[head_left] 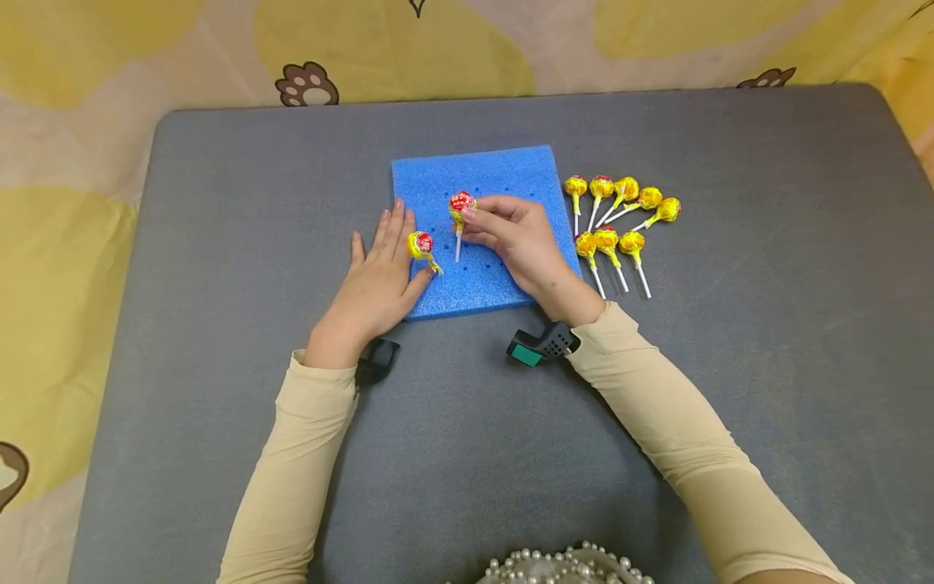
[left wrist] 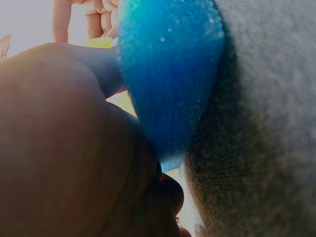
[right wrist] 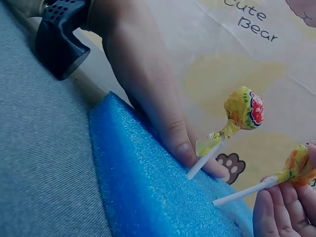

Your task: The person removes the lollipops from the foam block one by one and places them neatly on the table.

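A blue foam block (head_left: pixel 474 169) with rows of small holes lies on the grey table. One lollipop (right wrist: pixel 243 109) in a yellow and red wrapper stands tilted with its stick in the foam. My left hand (head_left: pixel 375 280) lies flat across the block's left edge, fingers straight, its thumb beside that lollipop. Between thumb and fingers, my right hand (head_left: pixel 520 243) pinches a second lollipop (head_left: pixel 463 202) below its head. That stick points down at the foam; whether its tip has entered a hole I cannot tell. The left wrist view shows mainly the foam's side and the dark left hand.
Several wrapped lollipops (head_left: pixel 626 188) lie in two loose rows on the table (head_left: pixel 766 341), just right of the foam block. A patterned cloth (head_left: pixel 467 49) hangs behind the table's far edge. Something beaded with pearls (head_left: pixel 569 564) shows at the bottom of the head view.
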Demonstrator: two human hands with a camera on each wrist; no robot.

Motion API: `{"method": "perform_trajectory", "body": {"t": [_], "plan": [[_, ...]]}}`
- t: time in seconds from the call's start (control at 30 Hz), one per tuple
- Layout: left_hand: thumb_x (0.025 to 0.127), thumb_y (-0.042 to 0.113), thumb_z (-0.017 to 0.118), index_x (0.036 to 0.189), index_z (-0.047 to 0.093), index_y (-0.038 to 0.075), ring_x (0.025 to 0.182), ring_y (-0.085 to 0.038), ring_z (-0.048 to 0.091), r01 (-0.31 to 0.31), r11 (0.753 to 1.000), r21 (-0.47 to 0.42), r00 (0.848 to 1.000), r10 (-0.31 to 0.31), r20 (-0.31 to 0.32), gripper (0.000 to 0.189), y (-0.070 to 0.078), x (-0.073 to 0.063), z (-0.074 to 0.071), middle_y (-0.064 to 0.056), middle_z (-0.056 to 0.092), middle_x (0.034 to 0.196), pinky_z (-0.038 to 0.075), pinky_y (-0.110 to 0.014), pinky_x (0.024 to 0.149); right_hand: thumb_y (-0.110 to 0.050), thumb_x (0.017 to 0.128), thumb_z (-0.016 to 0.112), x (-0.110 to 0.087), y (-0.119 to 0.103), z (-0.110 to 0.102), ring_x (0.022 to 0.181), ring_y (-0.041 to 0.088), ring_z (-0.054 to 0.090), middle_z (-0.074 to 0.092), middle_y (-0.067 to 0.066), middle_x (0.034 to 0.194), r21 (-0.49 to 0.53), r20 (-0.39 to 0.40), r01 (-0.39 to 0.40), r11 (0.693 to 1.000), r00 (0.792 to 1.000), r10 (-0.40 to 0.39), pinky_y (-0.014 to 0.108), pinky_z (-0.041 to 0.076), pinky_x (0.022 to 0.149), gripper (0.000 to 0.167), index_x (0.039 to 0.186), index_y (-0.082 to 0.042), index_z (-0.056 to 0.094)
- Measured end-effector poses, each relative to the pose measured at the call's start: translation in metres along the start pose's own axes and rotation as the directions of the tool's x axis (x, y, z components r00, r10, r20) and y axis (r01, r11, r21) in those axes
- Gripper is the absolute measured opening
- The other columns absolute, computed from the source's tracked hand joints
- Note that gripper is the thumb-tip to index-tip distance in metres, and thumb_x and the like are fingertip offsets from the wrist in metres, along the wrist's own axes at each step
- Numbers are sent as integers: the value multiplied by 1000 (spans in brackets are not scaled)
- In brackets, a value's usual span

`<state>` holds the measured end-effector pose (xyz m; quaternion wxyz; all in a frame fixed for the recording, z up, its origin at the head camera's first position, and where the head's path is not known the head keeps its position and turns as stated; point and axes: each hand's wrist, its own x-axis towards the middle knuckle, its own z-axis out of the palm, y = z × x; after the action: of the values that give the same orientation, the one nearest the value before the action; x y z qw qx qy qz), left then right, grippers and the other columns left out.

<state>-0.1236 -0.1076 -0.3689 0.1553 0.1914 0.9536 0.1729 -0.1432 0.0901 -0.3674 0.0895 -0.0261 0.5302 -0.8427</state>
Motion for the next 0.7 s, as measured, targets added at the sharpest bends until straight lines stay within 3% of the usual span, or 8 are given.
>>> {"method": "perform_trajectory", "body": {"t": [0.7], "plan": [[99, 40, 36, 150, -6, 6, 142, -21, -16, -13, 1000, 0, 1000, 13, 10, 75, -1, 0, -1, -4, -19, 156, -11, -52, 110, 15, 87, 53, -23, -2, -10, 77, 18, 67, 69, 10, 84, -36, 12, 26, 999, 1000, -26, 34, 54, 77, 22, 86, -2, 67]]}}
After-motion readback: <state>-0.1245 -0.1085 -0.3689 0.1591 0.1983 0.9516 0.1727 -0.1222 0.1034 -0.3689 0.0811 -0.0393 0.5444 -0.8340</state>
